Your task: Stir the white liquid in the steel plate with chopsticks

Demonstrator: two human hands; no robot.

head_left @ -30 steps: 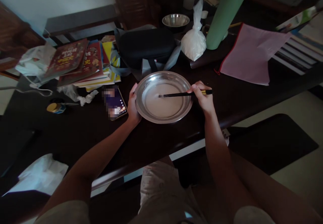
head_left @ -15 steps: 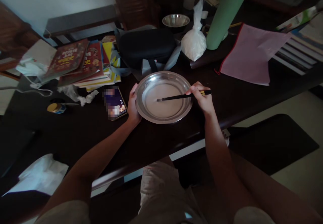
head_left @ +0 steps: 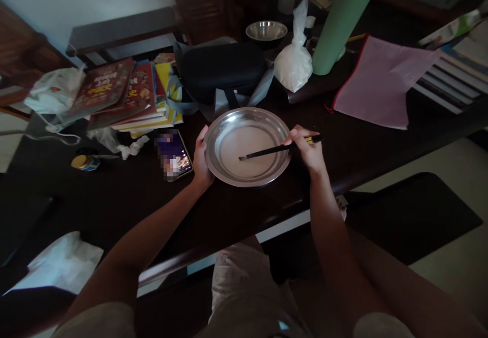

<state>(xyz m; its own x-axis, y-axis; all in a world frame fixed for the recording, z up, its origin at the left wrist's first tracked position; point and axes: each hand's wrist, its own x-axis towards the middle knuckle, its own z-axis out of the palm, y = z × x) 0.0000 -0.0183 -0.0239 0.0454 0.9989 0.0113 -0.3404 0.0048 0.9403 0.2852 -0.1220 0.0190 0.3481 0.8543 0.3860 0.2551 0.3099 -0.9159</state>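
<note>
A round stainless steel basin point(head_left: 215, 167) with a wide rim stands at the middle of the dark table. Pale, cloudy liquid point(head_left: 244, 145) covers its bottom. My left hand point(head_left: 202, 157) is closed on the basin's left side, thumb at the rim, other fingers partly hidden. In my right hand point(head_left: 306, 150), at the basin's right rim, are black chopsticks point(head_left: 269, 150) with gold bands near the top. They slant down to the left, and their tips touch the liquid left of its centre. Whether one stick or two show is hard to see.
Left of the basin lies a phone point(head_left: 174, 155), with a small gold-lidded jar point(head_left: 84, 163) and stacked books point(head_left: 110, 91) beyond. Behind are a black case point(head_left: 223, 68), a tied bag of white powder point(head_left: 293, 66), a green cylinder point(head_left: 343, 28) and a pink pouch point(head_left: 379, 84).
The chopstick tips have moved slightly toward me within the liquid, and my right hand has shifted a little to the right. My left hand and the basin stay in place.
</note>
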